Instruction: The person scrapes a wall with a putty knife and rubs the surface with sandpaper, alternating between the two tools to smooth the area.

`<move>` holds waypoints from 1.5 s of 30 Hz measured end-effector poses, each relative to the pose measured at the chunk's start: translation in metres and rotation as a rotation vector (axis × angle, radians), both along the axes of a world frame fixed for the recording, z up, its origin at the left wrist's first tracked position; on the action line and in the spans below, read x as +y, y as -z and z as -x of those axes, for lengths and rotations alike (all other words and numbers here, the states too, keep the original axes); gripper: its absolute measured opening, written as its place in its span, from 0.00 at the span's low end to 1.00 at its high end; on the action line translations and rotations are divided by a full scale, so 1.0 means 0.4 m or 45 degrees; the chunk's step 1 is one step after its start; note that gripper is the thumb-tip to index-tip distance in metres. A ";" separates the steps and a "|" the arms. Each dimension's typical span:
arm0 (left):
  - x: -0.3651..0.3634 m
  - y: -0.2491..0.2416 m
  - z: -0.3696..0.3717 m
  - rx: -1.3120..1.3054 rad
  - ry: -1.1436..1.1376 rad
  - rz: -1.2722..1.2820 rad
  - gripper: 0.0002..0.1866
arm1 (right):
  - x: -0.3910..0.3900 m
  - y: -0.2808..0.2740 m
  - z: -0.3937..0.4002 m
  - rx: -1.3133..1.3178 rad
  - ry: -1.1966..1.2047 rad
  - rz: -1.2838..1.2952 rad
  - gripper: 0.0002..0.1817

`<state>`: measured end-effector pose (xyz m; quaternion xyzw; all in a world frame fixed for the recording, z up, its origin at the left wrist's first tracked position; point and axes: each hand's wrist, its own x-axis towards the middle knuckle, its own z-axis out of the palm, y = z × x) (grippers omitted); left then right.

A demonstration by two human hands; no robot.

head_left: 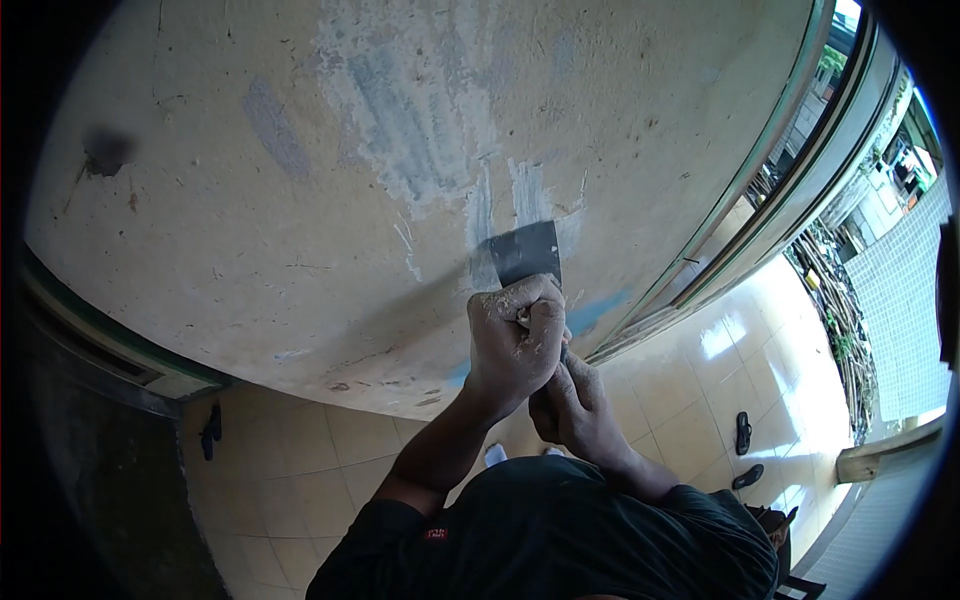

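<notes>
A wide-bladed scraper (525, 252) rests its dark metal blade against the wall (620, 190). My left hand (515, 335), dusted with pale powder, is closed round the scraper close to the blade. Lower down, my right hand (580, 405) is closed on the handle end, most of which the fingers hide. Grey-white patches (415, 125) of filler or bared coating spread over the wall above the blade, with two narrower pale strips just at its edge. A light blue mark (598, 312) shows beside my left hand.
A dark hole (104, 155) marks the wall at the left. A door or window frame (765, 160) borders the right side. Tiled floor (670, 410) lies below, with sandals (743, 433) at the right and a dark pair (211, 432) at the left. Bundled sticks (845, 330) lie outside.
</notes>
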<state>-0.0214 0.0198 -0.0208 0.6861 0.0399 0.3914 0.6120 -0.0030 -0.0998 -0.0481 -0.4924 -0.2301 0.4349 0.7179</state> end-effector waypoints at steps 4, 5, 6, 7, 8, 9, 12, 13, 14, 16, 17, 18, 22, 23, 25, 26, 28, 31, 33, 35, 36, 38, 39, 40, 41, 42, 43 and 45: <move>-0.001 0.042 -0.003 0.019 0.037 0.047 0.12 | -0.006 0.021 0.001 -0.024 -0.019 0.059 0.11; 0.000 0.037 -0.005 0.028 0.035 0.033 0.11 | -0.004 0.017 -0.001 -0.006 -0.007 0.033 0.11; -0.001 0.030 -0.005 0.041 0.035 0.027 0.11 | -0.004 0.015 -0.002 0.016 0.007 0.016 0.11; 0.003 0.015 -0.012 0.005 0.047 0.011 0.11 | 0.003 0.014 -0.005 -0.033 0.030 -0.020 0.11; 0.006 0.006 -0.014 0.007 0.041 0.025 0.11 | 0.004 0.012 -0.004 -0.030 0.024 -0.006 0.11; 0.012 -0.002 -0.016 -0.026 0.051 -0.044 0.11 | 0.007 0.008 -0.004 -0.027 0.034 -0.042 0.11; 0.017 0.019 -0.010 -0.042 0.066 -0.106 0.09 | 0.005 0.020 0.002 -0.005 0.030 -0.049 0.11; 0.007 0.036 -0.006 -0.031 0.068 -0.043 0.09 | 0.003 0.026 0.004 0.023 0.026 -0.017 0.12; 0.004 0.050 -0.007 -0.022 0.070 0.020 0.09 | 0.005 0.024 0.002 0.017 0.027 -0.020 0.12; 0.009 0.038 -0.011 -0.054 0.070 0.036 0.09 | 0.001 0.016 0.001 -0.073 0.056 0.090 0.11; 0.013 0.025 -0.012 -0.039 0.089 -0.017 0.10 | 0.001 0.008 0.004 -0.070 0.060 0.107 0.11; 0.016 0.004 -0.016 -0.029 0.108 -0.070 0.11 | 0.006 -0.005 0.003 -0.061 0.080 0.043 0.11; 0.020 0.008 -0.018 -0.083 0.124 -0.070 0.12 | 0.007 -0.007 0.001 -0.084 0.086 0.004 0.12; 0.014 0.027 -0.017 -0.091 0.133 -0.075 0.12 | 0.001 0.001 0.002 -0.092 0.096 -0.001 0.12; 0.004 0.054 -0.020 -0.017 0.094 -0.028 0.12 | -0.011 0.018 0.002 -0.116 0.082 0.114 0.12; 0.009 0.058 -0.025 -0.030 0.094 -0.027 0.12 | -0.006 0.016 -0.004 -0.129 0.082 0.116 0.12; 0.013 0.040 -0.025 -0.008 0.112 -0.073 0.12 | -0.003 0.017 -0.004 -0.117 0.110 0.127 0.13; 0.014 0.014 -0.030 -0.055 0.115 -0.083 0.12 | -0.002 -0.010 -0.002 -0.145 0.134 0.069 0.14; 0.010 0.015 -0.026 -0.097 0.130 -0.106 0.12 | -0.009 -0.010 0.003 -0.109 0.119 0.081 0.14; 0.003 0.043 -0.015 -0.029 0.130 -0.074 0.12 | -0.015 -0.004 0.007 -0.082 0.111 0.082 0.14; 0.003 0.049 -0.018 -0.037 0.131 -0.085 0.12 | -0.018 0.000 0.008 -0.074 0.104 0.132 0.14; 0.002 0.059 -0.020 0.055 0.079 -0.065 0.12 | -0.015 0.000 0.006 -0.064 0.094 0.184 0.14; 0.003 0.042 -0.021 0.056 0.076 -0.059 0.12 | -0.012 -0.004 0.004 -0.057 0.096 0.132 0.14; 0.007 0.013 -0.026 0.012 0.091 -0.069 0.12 | -0.010 -0.006 0.002 -0.048 0.096 0.084 0.14; 0.007 0.001 -0.024 -0.026 0.109 -0.077 0.12 | -0.011 -0.011 0.003 -0.037 0.093 0.095 0.14; 0.005 0.006 -0.020 -0.017 0.108 -0.071 0.12 | -0.009 -0.020 0.003 -0.042 0.097 0.068 0.14; 0.004 0.007 -0.018 -0.024 0.095 -0.088 0.13 | -0.010 -0.026 0.003 -0.053 0.103 0.035 0.14; 0.000 0.015 -0.016 -0.038 0.088 -0.124 0.13 | -0.020 -0.016 0.013 -0.013 0.098 0.077 0.14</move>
